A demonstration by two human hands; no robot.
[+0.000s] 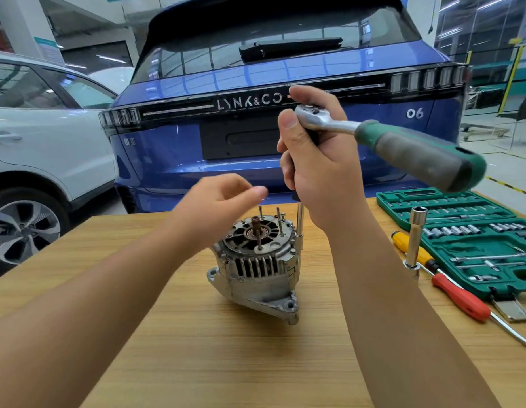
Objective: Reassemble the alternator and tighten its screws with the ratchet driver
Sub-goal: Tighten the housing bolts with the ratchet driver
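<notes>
Two hands are up: the right hand point(317, 160) grips the ratchet point(382, 139) over the alternator point(258, 260); left hand point(217, 207) fingers hang loose, holding nothing, just above it.

Car workshop / service bay. Evidence: blue SUV point(285, 83) parked tail-on just behind wooden bench point(197, 348); white car point(43, 136) to its left. Open green socket set point(468, 231) on bench at right, w/ red screwdriver point(459, 295) and yellow screwdriver point(412, 245) beside it. Yellow-black floor tape point(509, 188) at far right. Bright ceiling lights reflected in SUV rear glass.
</notes>
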